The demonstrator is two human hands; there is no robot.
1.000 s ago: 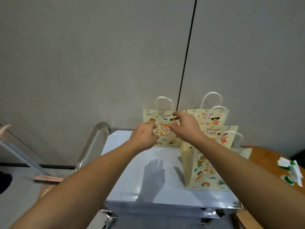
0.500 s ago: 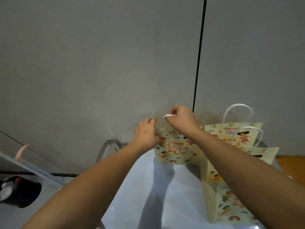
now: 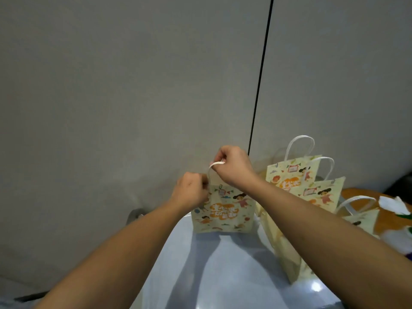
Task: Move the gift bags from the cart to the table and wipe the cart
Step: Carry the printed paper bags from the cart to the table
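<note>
Your right forearm is crossing low, just beside the nearest gift bags [image 3: 287, 259] on the cart [image 3: 223, 275], so swinging toward the surface [image 3: 365, 197] could tip them. Farther out, your left hand [image 3: 191, 190] is pinching the rim of the far gift bag [image 3: 223, 212], and your right hand [image 3: 233, 165] is curling around its handle [image 3: 215, 165]; yanking risks tearing the paper cord.

Hands [image 3: 233, 167] on gift bag [image 3: 223, 210] — cart [image 3: 223, 275]
</note>
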